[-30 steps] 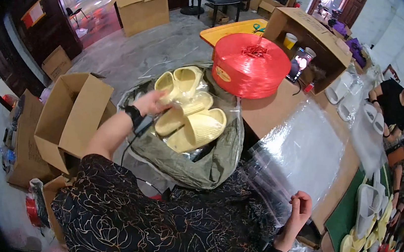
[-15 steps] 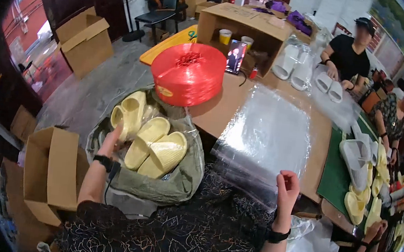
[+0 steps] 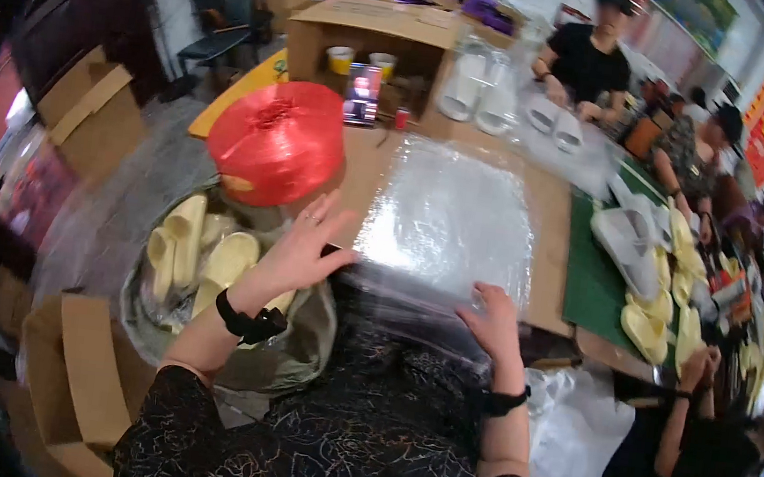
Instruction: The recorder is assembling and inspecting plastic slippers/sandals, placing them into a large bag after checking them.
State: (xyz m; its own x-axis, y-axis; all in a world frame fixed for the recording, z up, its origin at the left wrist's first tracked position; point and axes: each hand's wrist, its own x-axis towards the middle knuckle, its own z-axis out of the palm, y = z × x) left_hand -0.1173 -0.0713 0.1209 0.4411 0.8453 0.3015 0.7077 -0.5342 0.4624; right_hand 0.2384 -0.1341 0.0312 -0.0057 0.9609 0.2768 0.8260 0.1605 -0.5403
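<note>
We see a big red spool of twine (image 3: 278, 140) at the table's near left corner, an open cardboard box (image 3: 378, 42) behind it holding what look like paper cups (image 3: 339, 59), white slippers (image 3: 462, 97) beside it, yellow slippers (image 3: 647, 327) on the green mat (image 3: 595, 284), and an empty carton (image 3: 75, 383) on the floor.

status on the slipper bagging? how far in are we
Early. Done: little shows; a few pale slippers lie further along the table. In hand: both hands sit at the stack of clear plastic bags, right hand on its near edge, left hand open at its left corner; neither holds a slipper. Left: the sack beside the table is full of yellow slippers.
</note>
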